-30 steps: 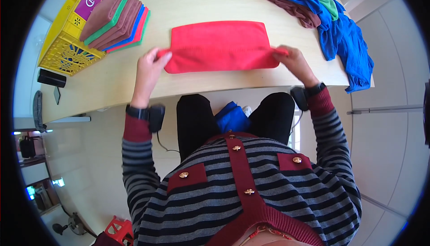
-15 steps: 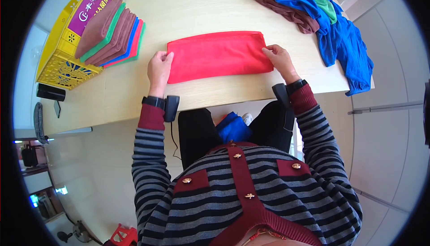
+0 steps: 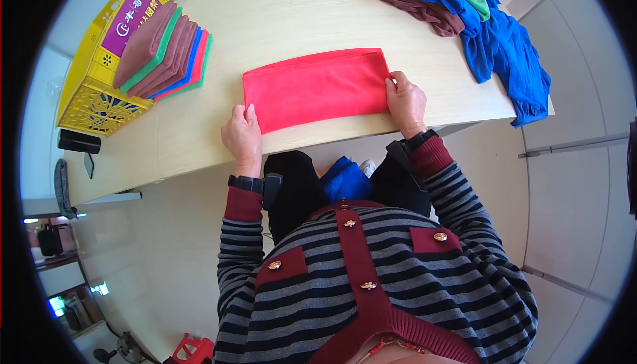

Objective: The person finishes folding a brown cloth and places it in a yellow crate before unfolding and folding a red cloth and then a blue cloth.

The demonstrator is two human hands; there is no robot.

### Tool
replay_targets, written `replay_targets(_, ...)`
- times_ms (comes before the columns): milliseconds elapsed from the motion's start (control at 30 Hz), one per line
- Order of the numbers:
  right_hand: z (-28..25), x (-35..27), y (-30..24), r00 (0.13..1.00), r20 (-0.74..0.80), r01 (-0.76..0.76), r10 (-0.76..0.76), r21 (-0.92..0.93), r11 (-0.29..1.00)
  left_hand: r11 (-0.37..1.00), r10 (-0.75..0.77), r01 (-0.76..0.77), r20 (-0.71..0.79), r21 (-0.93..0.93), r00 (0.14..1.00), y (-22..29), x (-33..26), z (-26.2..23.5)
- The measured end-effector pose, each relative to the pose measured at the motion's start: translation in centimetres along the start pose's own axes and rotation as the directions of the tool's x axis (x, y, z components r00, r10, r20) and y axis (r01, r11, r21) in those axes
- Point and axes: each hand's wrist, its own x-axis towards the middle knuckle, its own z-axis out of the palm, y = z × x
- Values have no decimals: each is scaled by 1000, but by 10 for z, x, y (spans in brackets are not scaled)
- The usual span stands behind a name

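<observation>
Left hand [image 3: 242, 133] and right hand [image 3: 406, 102] are pinching a part-folded red cloth [image 3: 315, 91], folded stack [image 3: 159, 58] sitting at ten o'clock, unfolded heap [image 3: 471, 22] lying at one.

Cloth [image 3: 317, 91] on table [image 3: 232, 16], crate [image 3: 85, 99] left

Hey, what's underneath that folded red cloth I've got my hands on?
The folded red cloth appears to lie on the pale tabletop, visible around it. Your left hand and right hand hold its ends. Whatever is directly beneath is covered.
</observation>
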Motion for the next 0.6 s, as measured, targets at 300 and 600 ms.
replay_targets(300,-5,-17,8,998,-18,51,-53,-57,997,980,144,-128,-95,152,985,2,-22,-10)
replay_targets(600,-19,-18,7,999,23,45,-44,-78,996,961,157,-127,-104,247,982,12,-27,-27)
